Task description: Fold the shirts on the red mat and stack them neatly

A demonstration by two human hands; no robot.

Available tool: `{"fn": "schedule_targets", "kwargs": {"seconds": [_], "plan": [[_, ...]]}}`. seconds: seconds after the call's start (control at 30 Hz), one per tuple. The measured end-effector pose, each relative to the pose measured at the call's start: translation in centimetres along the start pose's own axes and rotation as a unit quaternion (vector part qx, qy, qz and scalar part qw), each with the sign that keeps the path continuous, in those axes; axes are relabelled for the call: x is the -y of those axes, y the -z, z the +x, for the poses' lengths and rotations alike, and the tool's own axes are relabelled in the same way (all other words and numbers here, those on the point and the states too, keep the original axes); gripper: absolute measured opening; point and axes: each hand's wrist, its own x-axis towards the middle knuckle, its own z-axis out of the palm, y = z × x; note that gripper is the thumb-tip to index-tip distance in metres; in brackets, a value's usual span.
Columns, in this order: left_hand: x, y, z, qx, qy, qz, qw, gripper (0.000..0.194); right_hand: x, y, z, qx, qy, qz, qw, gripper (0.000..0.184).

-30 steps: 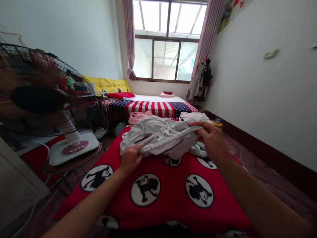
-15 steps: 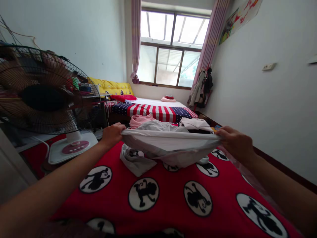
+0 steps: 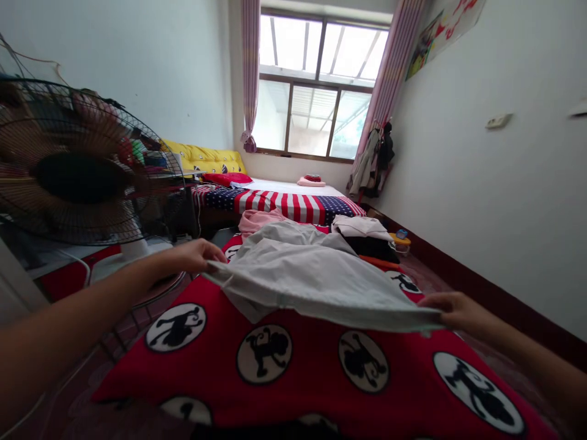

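Observation:
A light grey garment (image 3: pixel 302 272) is stretched between my two hands, its near edge pulled wide and its body spread away from me over the red blanket (image 3: pixel 316 366). My left hand (image 3: pixel 200 254) pinches the garment's left corner. At the lower right, my right hand (image 3: pixel 452 308) grips the other corner between thumb and fingers. The garment's kind cannot be made out. Just behind it lies a crumpled pink cloth (image 3: pixel 259 221). A folded pale garment (image 3: pixel 360 226) rests on a dark one to the right.
A pedestal fan (image 3: pixel 77 174) stands close on the left. Beyond the blanket is a bed (image 3: pixel 284 208) with a striped cover. Clothes (image 3: pixel 371 159) hang by the window on the right. A yellow stool (image 3: pixel 400 242) stands near the right wall.
Both hands have come down; the right has moved outward and toward me, the left slightly left. The garment's edge, raised before, is now lower and its cloth lies spread out flatter.

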Motion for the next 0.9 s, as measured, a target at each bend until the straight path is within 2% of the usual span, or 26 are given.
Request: {"fn": "schedule_targets", "kwargs": {"seconds": [0.07,0.13,0.23,0.33,0.43,0.53,0.6,0.63,0.7,0.77,0.8,0.83,0.87,0.9], "plan": [[1.7,-2.4,-0.7,0.095,-0.009,0.047,0.994,0.034,-1.8,-2.9,-0.9,0.075,0.003,-0.042,0.996,0.029],[2.6,-4.4,-1.2,0.153,-0.007,0.096,0.983,0.037,-2.8,-4.8,-1.3,0.096,0.005,-0.092,0.991,0.027],[2.8,-5.7,-1.8,0.173,-0.008,0.149,0.974,0.041,-2.5,-5.9,-1.2,0.081,-0.008,-0.146,0.986,0.029],[2.3,-5.5,-1.9,0.173,-0.033,0.172,0.969,0.039,-1.3,-5.6,-0.9,0.076,-0.012,-0.185,0.98,0.031],[1.6,-5.2,-2.2,0.168,-0.041,0.199,0.965,0.03,-0.7,-5.4,-0.5,0.07,-0.009,-0.214,0.974,0.032],[0.7,-6.5,-3.1,0.086,-0.054,0.294,0.95,0.018,-0.6,-5.7,0.0,0.064,0.013,-0.215,0.974,0.03],[0.1,-8.5,-3.9,0.022,-0.116,0.354,0.928,0.029,-0.3,-5.8,0.4,0.016,0.034,-0.196,0.98,0.029],[-0.2,-9.7,-4.2,0.01,-0.158,0.37,0.915,0.036,0.1,-5.7,0.5,-0.021,0.04,-0.181,0.982,0.029],[-0.5,-11.9,-4.6,0.038,-0.224,0.389,0.893,0.034,1.0,-5.3,0.7,-0.096,0.038,-0.147,0.984,0.03],[-0.9,-12.8,-4.3,0.067,-0.241,0.392,0.886,0.022,2.1,-4.6,0.8,-0.135,0.044,-0.129,0.981,0.028],[-1.2,-12.5,-4.0,0.042,-0.228,0.38,0.896,0.02,2.6,-4.1,0.9,-0.138,0.055,-0.138,0.979,0.027],[-1.5,-11.5,-3.5,-0.012,-0.205,0.359,0.91,0.02,2.9,-3.5,1.0,-0.134,0.072,-0.161,0.975,0.027],[-1.8,-10.0,-2.9,-0.088,-0.176,0.328,0.924,0.019,3.2,-2.9,1.1,-0.128,0.086,-0.199,0.968,0.03],[-2.2,-8.1,-2.4,-0.198,-0.132,0.282,0.929,0.021,3.5,-2.2,1.2,-0.121,0.092,-0.245,0.958,0.033]]}}
